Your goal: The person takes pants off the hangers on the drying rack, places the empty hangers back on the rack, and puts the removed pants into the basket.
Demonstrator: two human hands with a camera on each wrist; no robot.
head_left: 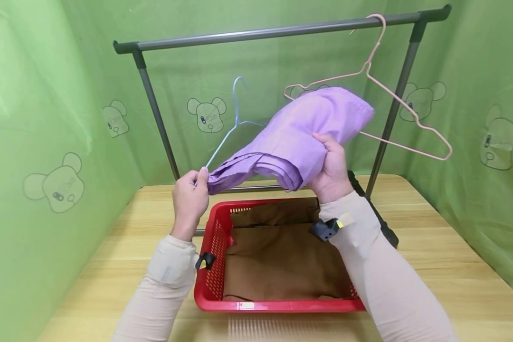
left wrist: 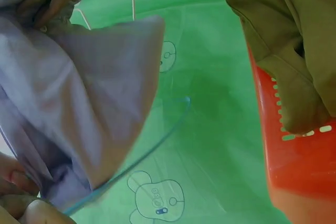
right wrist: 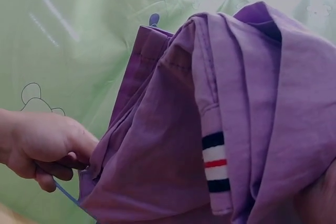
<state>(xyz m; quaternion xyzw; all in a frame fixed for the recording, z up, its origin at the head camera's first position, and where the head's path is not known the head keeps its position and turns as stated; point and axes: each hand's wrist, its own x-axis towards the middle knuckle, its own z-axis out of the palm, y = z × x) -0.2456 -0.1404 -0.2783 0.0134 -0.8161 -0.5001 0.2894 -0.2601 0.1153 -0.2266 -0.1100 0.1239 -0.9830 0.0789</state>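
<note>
A folded purple garment (head_left: pixel 299 128) is held up between both hands. The left hand (head_left: pixel 190 197) pinches its gathered left end together with the lower left part of a light blue hanger (head_left: pixel 236 102). My right hand (head_left: pixel 334 168) grips the bundle from below on the right, thumb on top, its fingers largely hidden behind cloth. In the right wrist view, a navy, white and red striped tab (right wrist: pixel 215 163) shows among the folds. The hanger's hook points up, clear of the rail, and the fabric hides its right side.
A grey rail (head_left: pixel 256 34) spans the rack, with a pink hanger (head_left: pixel 378 43) hooked near its right end, partly behind the purple cloth. Below the hands, a red basket (head_left: pixel 282 306) on the wooden table (head_left: pixel 124 266) contains brown cloth (head_left: pixel 282 261). Green curtains (head_left: pixel 47 118) surround the table.
</note>
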